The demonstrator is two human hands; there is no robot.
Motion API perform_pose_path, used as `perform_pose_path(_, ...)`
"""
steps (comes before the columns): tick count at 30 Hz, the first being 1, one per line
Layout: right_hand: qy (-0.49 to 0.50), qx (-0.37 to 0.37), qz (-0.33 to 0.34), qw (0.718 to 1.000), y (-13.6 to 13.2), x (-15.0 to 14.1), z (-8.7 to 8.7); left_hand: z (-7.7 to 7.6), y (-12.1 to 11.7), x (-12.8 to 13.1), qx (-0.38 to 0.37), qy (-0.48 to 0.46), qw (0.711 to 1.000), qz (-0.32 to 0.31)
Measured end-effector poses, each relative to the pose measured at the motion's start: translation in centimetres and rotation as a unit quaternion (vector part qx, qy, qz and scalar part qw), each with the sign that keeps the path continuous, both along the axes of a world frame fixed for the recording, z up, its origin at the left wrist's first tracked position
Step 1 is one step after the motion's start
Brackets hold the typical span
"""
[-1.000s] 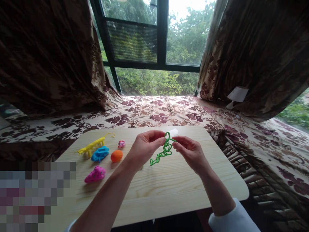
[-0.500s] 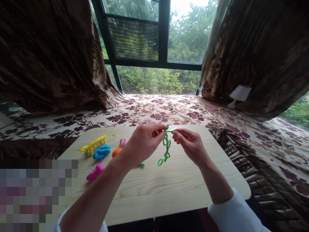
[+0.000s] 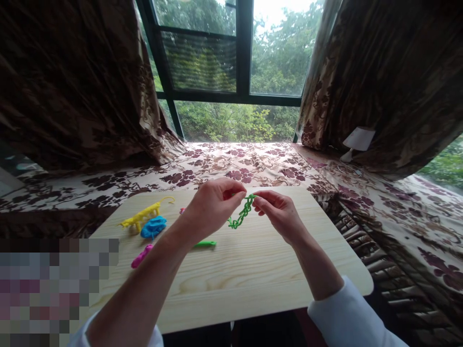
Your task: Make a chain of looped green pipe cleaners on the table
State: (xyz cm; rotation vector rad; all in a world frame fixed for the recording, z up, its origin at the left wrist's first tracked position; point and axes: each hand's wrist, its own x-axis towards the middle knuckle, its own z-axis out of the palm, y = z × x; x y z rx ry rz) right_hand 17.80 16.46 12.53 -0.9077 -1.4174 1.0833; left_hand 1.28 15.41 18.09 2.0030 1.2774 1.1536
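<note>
Both my hands hold a twisted green pipe cleaner (image 3: pixel 241 214) above the light wooden table (image 3: pixel 253 270). My left hand (image 3: pixel 211 205) is closed in a pinch on its upper end. My right hand (image 3: pixel 277 212) pinches the same end from the right. The rest of the twist hangs down to the left between them. A short green piece (image 3: pixel 204 244) lies on the table just below my left wrist.
At the table's left lie a yellow pipe-cleaner figure (image 3: pixel 144 215), a blue one (image 3: pixel 153 226) and a pink one (image 3: pixel 142 256), partly hidden by my forearm. A white lamp (image 3: pixel 356 141) stands on the flowered cloth at the right. Curtains and a window are behind.
The green twist has swung from hanging straight down to slanting left and sits higher. My left arm has moved over the orange and small pink pieces, hiding them.
</note>
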Motion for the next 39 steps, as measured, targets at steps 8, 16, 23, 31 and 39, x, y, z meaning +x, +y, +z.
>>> perform_pose_path(8,-0.061,0.056,0.006,0.997,4.4,-0.3,1.8,-2.0,5.4,0.7,-0.051,-0.130,0.990,-0.013)
perform_pose_path(16,-0.070,0.111,-0.001,0.991,4.9,-0.4,2.8,-1.5,4.9,0.8,0.034,-0.141,0.989,-0.004)
perform_pose_path(23,-0.178,-0.002,-0.011,0.984,-3.3,-0.1,-9.1,-14.0,-3.3,0.6,-0.028,0.044,0.998,0.043)
perform_pose_path(31,-0.326,0.024,-0.055,0.943,-6.4,0.8,-12.3,-17.6,-5.5,1.1,-0.023,0.177,0.983,0.043)
perform_pose_path(39,-0.381,0.054,-0.065,0.921,-7.0,1.6,-12.4,-17.4,-5.1,1.7,-0.004,0.230,0.973,0.013)
